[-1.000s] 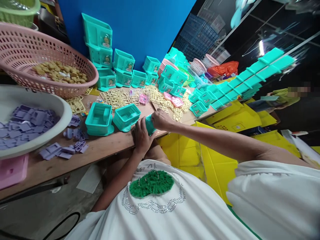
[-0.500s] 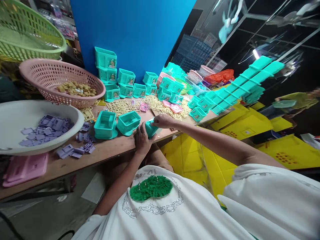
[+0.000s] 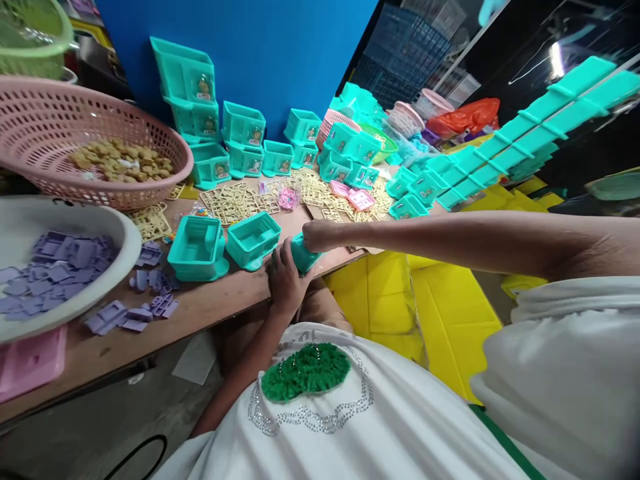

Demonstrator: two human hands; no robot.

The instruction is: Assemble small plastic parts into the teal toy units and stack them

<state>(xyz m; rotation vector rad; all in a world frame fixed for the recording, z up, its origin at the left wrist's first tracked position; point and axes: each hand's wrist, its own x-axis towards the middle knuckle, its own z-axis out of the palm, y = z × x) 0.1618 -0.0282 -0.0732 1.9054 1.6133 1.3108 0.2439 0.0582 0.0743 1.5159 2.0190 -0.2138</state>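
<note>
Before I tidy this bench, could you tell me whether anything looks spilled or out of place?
Small lilac plastic pieces lie scattered on the wooden bench beside the white plastic bowl, which holds many more.

Bright, even workbench light; dim, glare-streaked background; wide-angle edge distortion.

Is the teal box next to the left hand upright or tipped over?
Upright: the teal box sits on its base on the table, open top facing up, just beside the left hand.
</note>
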